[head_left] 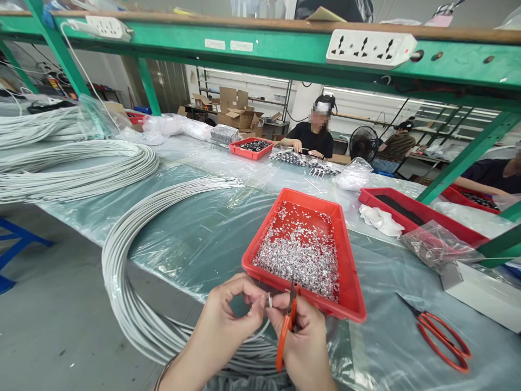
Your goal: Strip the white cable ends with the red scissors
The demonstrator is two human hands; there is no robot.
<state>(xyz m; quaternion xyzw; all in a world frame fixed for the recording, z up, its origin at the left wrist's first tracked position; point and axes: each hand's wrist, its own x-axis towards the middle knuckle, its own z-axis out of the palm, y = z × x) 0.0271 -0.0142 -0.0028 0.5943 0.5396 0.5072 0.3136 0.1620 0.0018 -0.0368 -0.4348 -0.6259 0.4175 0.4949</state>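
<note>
My left hand (230, 312) is closed in a pinch at a small whitish piece (269, 300), perhaps a cable end; the fingers hide most of it. The fingertips of my right hand (305, 328) meet it from the other side. That same hand holds orange-handled scissors (285, 328), dark blades pointing up and away. Just beyond both hands is a red tray (353, 271) with a heap of tiny shiny metal pieces (301, 255). A large coil of pale grey cables (122, 271) curves round on the left and passes under my wrists.
Another pair of orange-handled scissors (443, 336) lies at right, near a white box (482, 296). More cable coils (81, 168) rest at far left. A long red tray (423, 217) stands back right. Across the table sits a co-worker (313, 133). A green shelf beam (268, 51) spans overhead.
</note>
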